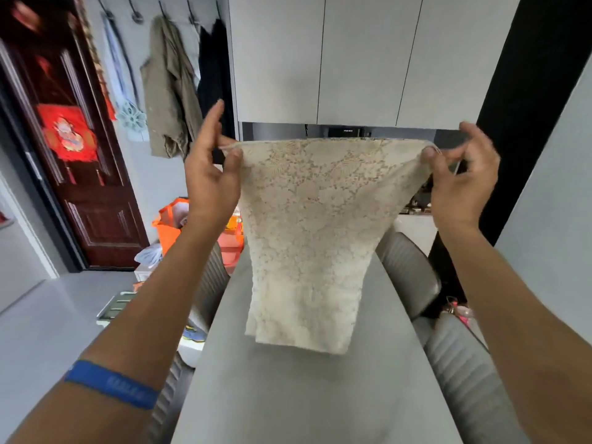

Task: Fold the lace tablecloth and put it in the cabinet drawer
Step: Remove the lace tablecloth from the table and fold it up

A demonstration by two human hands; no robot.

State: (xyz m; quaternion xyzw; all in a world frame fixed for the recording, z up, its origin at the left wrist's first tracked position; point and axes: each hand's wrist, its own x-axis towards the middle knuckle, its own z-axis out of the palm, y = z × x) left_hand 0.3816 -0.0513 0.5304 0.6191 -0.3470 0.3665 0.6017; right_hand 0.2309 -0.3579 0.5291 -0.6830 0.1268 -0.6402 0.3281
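A cream lace tablecloth [307,238], folded into a long hanging panel, is held up in the air above a grey table [288,395]. My left hand [211,174] pinches its top left corner between thumb and fingers. At the top right corner, my right hand [461,177] pinches the cloth the same way. The upper edge is stretched taut between both hands, and the lower edge hangs just above the tabletop. Grey cabinet doors [352,59] stand behind the cloth; no drawer is visible.
Grey padded chairs flank the table on the right [410,270] and left [208,283]. Coats [169,91] hang on wall hooks at left, beside a dark red door [73,149]. Orange bags [169,225] sit on the floor.
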